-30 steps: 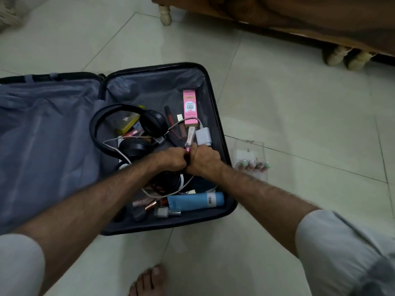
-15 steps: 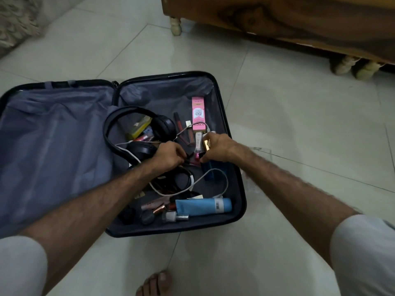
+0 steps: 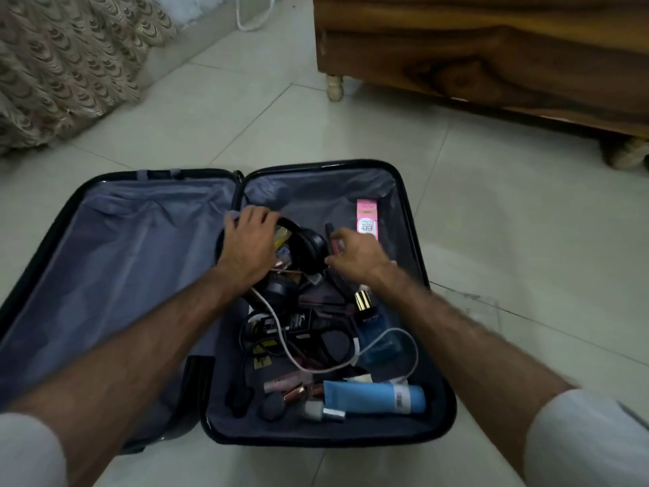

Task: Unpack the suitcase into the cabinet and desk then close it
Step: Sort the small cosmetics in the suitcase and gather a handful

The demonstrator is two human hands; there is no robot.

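The black suitcase (image 3: 316, 441) lies open on the tiled floor, its grey-lined lid (image 3: 123, 275) flat to the left. The right half holds black headphones (image 3: 309, 247), a pink BB cream box (image 3: 367, 219), a blue perfume bottle (image 3: 375, 332), a blue tube (image 3: 372, 397), a white cable (image 3: 281, 340) and several small cosmetics. My left hand (image 3: 251, 242) lies over the headphones' band with its fingers curled on it. My right hand (image 3: 354, 256) hovers just right of the ear cup, fingers apart, thumb at the cup's edge.
A wooden cabinet (image 3: 491, 58) on short turned legs (image 3: 333, 87) stands beyond the suitcase at the upper right. A patterned cloth (image 3: 63, 65) hangs at the upper left. A blurred clear plastic box (image 3: 467, 304) sits on the floor beside the suitcase's right rim.
Both hands have left the small items in the middle of the case and moved farther in to the headphones. My view has tilted up, showing more of the cabinet and cloth.
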